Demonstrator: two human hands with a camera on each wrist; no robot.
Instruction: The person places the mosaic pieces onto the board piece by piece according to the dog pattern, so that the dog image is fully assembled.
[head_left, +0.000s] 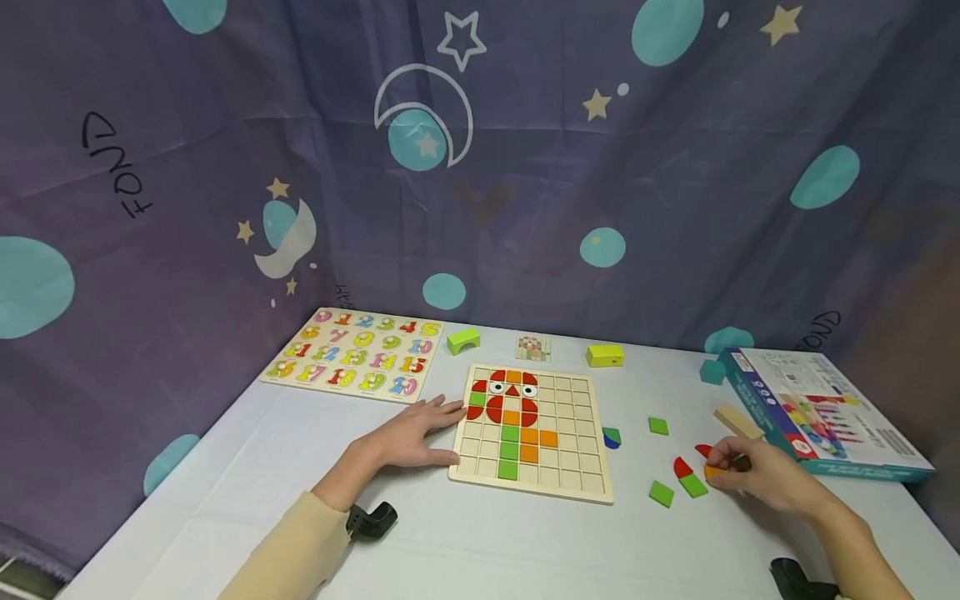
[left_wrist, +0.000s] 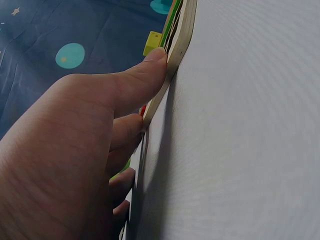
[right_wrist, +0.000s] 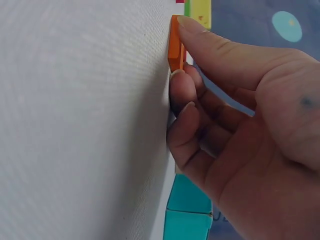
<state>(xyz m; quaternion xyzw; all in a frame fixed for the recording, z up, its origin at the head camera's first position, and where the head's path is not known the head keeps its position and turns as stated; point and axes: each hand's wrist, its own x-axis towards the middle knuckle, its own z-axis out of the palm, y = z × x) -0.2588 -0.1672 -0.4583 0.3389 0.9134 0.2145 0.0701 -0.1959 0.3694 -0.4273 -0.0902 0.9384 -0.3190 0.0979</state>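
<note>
A square wooden grid board (head_left: 576,478) lies mid-table, with red, orange and green pieces and two eye pieces (head_left: 529,391) set in an owl-like figure. My left hand (head_left: 408,435) lies at the board's left side, its thumb and fingertips touching the edge, fingers loosely extended. To the right, my right hand (head_left: 772,477) pinches an orange tile (right_wrist: 175,46) between thumb and fingers, close over the table. Near it lie red quarter-round pieces (head_left: 682,467) and green square tiles (head_left: 693,485), (head_left: 661,493).
A number puzzle board (head_left: 352,354) lies at the back left. Behind the grid board are a green arch block (head_left: 463,340), a picture card (head_left: 533,347) and a yellow-green block (head_left: 604,356). A teal-edged box (head_left: 832,408) stands right, beside a plain wooden block (head_left: 738,422).
</note>
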